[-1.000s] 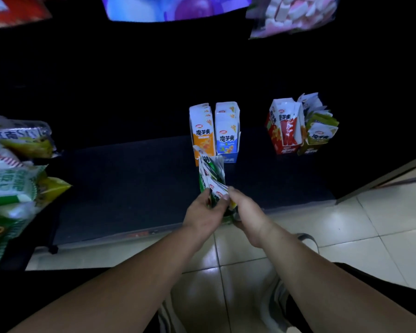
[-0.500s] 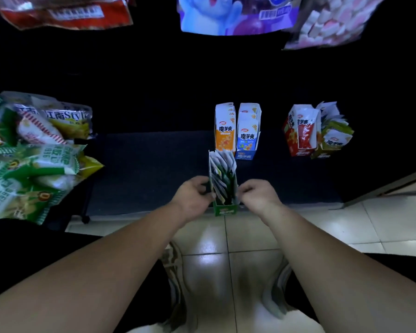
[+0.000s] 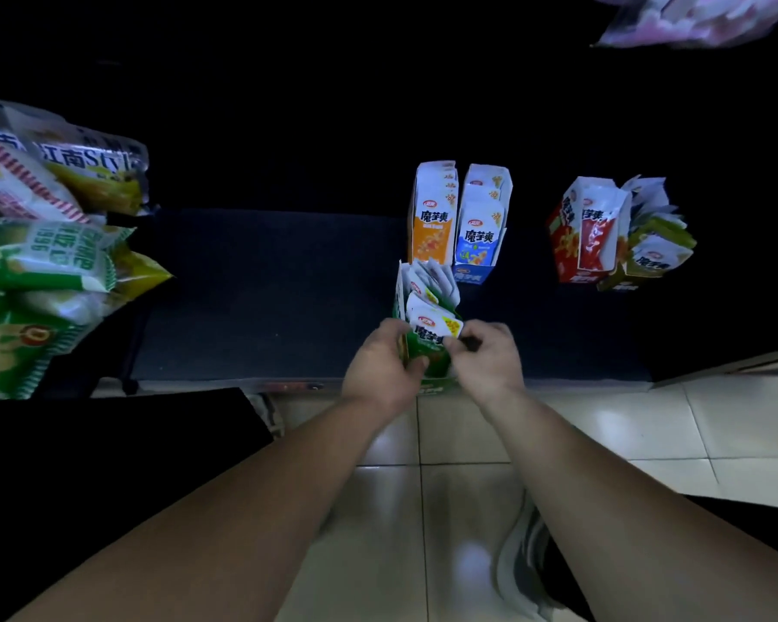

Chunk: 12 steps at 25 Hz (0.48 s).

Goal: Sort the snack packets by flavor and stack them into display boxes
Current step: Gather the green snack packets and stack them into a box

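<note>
A green display box stands at the front edge of a dark low shelf, filled with white-and-green snack packets. My left hand grips the box's left side. My right hand pinches the front packet at its right edge. Behind stand an orange display box and a blue display box, side by side and upright. Further right are a red display box and a yellow-green display box with packets sticking out.
Large snack bags hang in a pile at the left edge. A pink-and-white bag hangs at top right. Pale floor tiles lie below the shelf, with my shoes on them.
The green box went from tilted in both hands to standing on the shelf edge. My right hand now pinches the front packet. The view shifted down and right.
</note>
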Each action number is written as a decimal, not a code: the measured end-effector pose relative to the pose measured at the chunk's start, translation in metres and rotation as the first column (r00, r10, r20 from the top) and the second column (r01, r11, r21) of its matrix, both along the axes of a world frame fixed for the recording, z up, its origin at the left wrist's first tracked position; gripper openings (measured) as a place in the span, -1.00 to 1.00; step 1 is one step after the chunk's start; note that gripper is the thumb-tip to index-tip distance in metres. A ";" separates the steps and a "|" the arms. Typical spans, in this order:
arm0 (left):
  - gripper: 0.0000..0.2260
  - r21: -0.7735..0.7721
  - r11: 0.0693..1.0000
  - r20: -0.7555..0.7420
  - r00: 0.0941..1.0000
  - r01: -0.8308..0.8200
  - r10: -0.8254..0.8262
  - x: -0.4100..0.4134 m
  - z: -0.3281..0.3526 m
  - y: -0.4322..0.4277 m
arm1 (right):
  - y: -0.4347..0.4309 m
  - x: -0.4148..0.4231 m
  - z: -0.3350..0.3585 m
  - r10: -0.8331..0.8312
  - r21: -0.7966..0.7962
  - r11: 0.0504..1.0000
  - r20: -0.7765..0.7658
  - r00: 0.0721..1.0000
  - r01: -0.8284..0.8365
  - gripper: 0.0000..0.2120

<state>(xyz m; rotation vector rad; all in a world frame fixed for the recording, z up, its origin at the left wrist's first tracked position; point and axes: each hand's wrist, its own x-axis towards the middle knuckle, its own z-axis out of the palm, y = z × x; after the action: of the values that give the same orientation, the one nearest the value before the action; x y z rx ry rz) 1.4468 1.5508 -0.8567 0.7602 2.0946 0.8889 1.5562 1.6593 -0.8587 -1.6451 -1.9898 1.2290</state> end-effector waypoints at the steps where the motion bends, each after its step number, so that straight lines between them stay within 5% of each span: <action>1: -0.60 0.016 1.000 -0.020 0.999 -0.026 0.027 0.002 0.000 0.003 | 0.006 -0.002 -0.003 -0.020 -0.047 0.999 -0.029 0.999 0.019 -0.81; 8: -0.61 0.007 0.999 -0.110 0.993 -0.047 0.048 -0.005 -0.018 0.002 | 0.027 0.000 -0.007 -0.114 -0.117 0.989 -0.165 0.980 0.096 -0.90; 12: -0.65 -0.016 0.998 -0.133 0.989 -0.064 0.061 -0.007 -0.018 0.004 | 0.022 -0.001 -0.005 -0.023 -0.060 0.998 -0.166 0.986 0.013 -0.83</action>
<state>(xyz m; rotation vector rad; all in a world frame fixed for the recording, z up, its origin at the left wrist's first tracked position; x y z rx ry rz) 1.4396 1.5550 -0.8752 0.7657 2.2516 0.8703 1.5556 1.6814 -0.8637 -1.5284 -1.8516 1.3816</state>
